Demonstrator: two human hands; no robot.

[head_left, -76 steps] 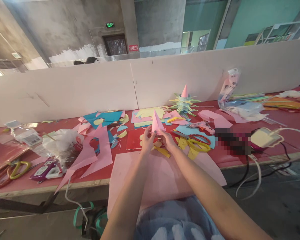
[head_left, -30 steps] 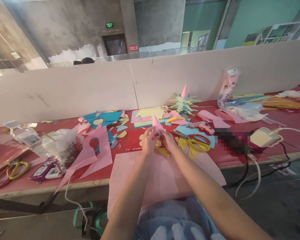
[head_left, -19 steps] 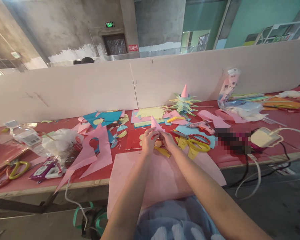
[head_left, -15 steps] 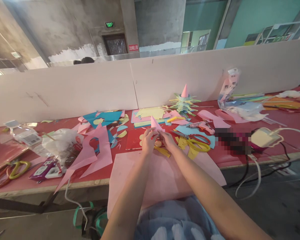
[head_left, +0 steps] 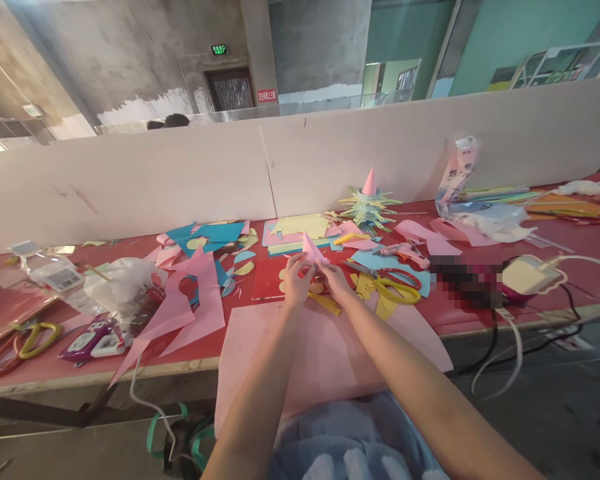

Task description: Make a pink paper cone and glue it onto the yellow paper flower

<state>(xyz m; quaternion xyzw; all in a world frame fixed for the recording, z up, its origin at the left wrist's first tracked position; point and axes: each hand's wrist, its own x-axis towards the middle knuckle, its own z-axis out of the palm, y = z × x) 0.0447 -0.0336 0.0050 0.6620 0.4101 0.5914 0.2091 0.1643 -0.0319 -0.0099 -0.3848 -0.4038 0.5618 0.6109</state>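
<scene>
Both hands meet over the red table (head_left: 55, 363), pinching a small pink paper cone (head_left: 311, 248) whose tip points up and away. My left hand (head_left: 296, 283) grips its left side with curled fingers. My right hand (head_left: 336, 279) pinches its right side. A large pink sheet (head_left: 325, 353) lies under my forearms and hangs over the table's front edge. Yellow paper strips (head_left: 326, 304) lie just below the hands.
Red and yellow scissors (head_left: 395, 285) and a glue gun (head_left: 404, 251) lie right of the hands. A spiky paper tree with a pink tip (head_left: 369, 200) stands by the white partition (head_left: 180, 173). Pink and blue offcuts (head_left: 195, 293), a plastic bag (head_left: 123, 280) and more scissors (head_left: 30, 337) sit left; a charger with cables (head_left: 530, 275) right.
The pink cone has come down from held upright to lower and more tilted, with both hands closed more tightly around its base. The arms have barely shifted.
</scene>
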